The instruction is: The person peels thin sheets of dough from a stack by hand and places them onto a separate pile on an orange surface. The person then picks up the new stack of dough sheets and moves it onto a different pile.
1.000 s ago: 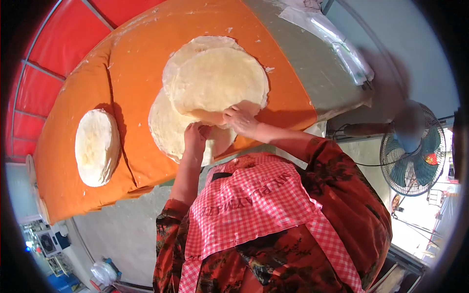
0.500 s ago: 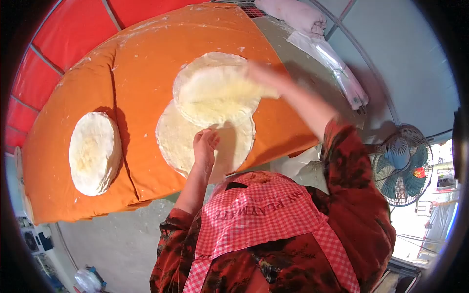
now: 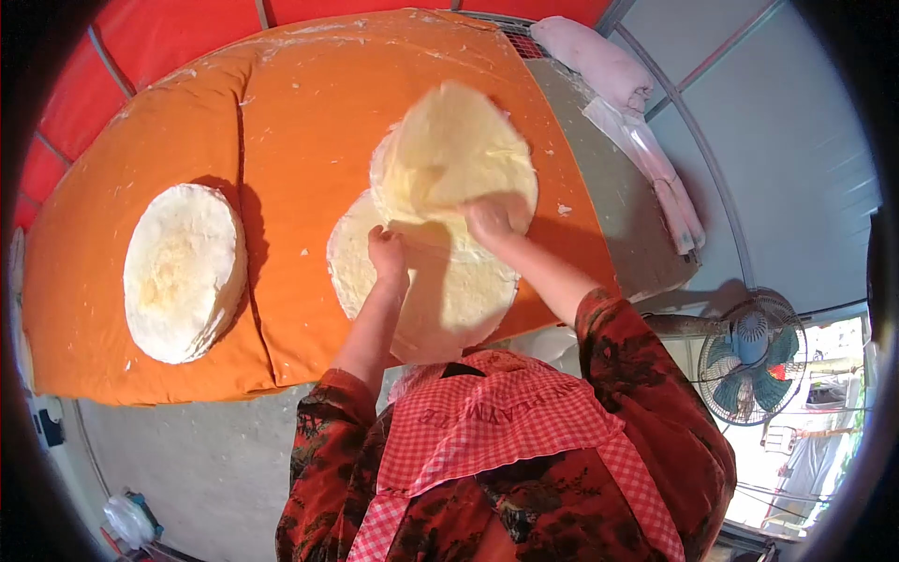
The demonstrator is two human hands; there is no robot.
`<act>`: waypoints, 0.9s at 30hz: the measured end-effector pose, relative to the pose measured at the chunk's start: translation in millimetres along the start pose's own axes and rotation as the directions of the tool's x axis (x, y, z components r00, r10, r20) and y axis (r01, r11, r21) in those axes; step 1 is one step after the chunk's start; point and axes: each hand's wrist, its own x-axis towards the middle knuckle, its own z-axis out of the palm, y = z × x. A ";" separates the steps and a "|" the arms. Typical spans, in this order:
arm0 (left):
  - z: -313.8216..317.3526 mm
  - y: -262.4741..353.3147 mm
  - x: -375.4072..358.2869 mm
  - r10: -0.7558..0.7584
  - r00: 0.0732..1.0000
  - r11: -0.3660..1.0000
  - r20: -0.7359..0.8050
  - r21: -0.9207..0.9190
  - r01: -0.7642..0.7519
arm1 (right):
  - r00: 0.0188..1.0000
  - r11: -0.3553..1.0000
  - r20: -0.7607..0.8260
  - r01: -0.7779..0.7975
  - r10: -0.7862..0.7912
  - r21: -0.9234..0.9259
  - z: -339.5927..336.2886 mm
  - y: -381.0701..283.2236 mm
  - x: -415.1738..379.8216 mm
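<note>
Two piles of thin, pale round flatbreads overlap on the orange cloth in front of me: an upper pile (image 3: 524, 178) and a lower one (image 3: 459, 304). A thin yellowish sheet (image 3: 459, 140) is partly raised over the upper pile, its far edge blurred. My left hand (image 3: 387, 251) is closed at the sheet's near left edge; its fingertips pinch something I cannot make out. At the sheet's near right edge is my right hand (image 3: 494, 220), blurred by motion, its fingers mostly hidden. A thick round stack (image 3: 183, 272) lies apart on the left.
The orange cloth (image 3: 309, 169) covers the work surface and carries white flakes. At the back right lie a pink roll (image 3: 595, 61) and a plastic-wrapped bundle (image 3: 655, 173). A fan (image 3: 752, 356) stands at the right, and a plastic bag (image 3: 131, 520) is at the lower left.
My right hand has swung from the far right of the upper pile down toward me. My left hand has risen slightly. The thin sheet now stands raised above the upper pile, and the view has shifted.
</note>
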 end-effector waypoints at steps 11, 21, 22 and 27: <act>10.9 30.6 45.8 0.058 0.998 0.989 -0.009 0.136 -0.056 | 0.989 0.946 -0.003 -0.138 0.145 0.292 27.6 5.6 -17.7; 2.3 10.3 99.2 0.055 0.947 0.503 0.317 0.810 -0.301 | 0.962 0.892 0.077 -0.272 0.263 0.361 34.1 15.2 -22.5; 4.0 26.1 88.6 0.089 0.915 0.437 0.394 0.810 -0.391 | 0.958 0.897 0.121 -0.285 0.259 0.337 29.4 14.1 -20.0; 14.7 17.0 62.1 0.214 0.940 0.713 0.264 0.616 -0.336 | 0.970 0.887 0.108 -0.243 0.218 0.393 22.6 14.2 -21.2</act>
